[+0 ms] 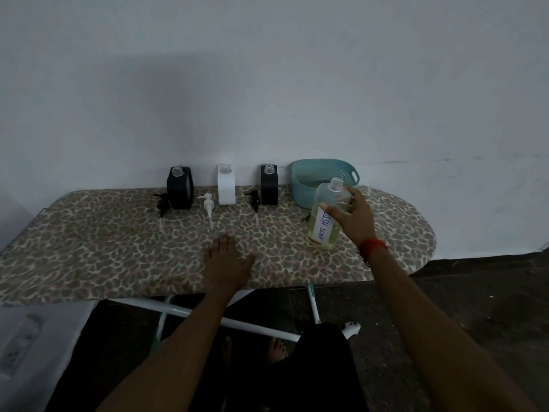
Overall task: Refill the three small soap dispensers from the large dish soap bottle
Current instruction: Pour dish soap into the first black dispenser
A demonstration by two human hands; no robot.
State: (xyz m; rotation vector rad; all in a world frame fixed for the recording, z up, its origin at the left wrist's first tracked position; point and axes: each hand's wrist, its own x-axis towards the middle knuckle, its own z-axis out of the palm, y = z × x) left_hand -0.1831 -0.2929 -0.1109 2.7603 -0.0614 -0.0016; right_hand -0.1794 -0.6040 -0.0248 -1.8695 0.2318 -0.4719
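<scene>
Three small dispensers stand uncapped along the back of the ironing board: a black one [180, 188] at left, a white one [226, 188] in the middle, a black one [269, 185] at right. Each has its pump lying in front: black pump [162, 203], white pump [208, 205], black pump [254, 201]. My right hand [353, 218] grips the large clear dish soap bottle [325, 215], uncapped, with yellow liquid and a "DISH SOAP" label, tilted slightly, its base near the board. My left hand [227, 263] rests flat, palm down, on the board near the front edge.
The leopard-print ironing board [118, 251] stands against a pale wall. A teal plastic basket [320, 179] sits at the back right, behind the big bottle. White board legs, my feet and a dark floor show below. A white appliance [29, 337] is at lower left.
</scene>
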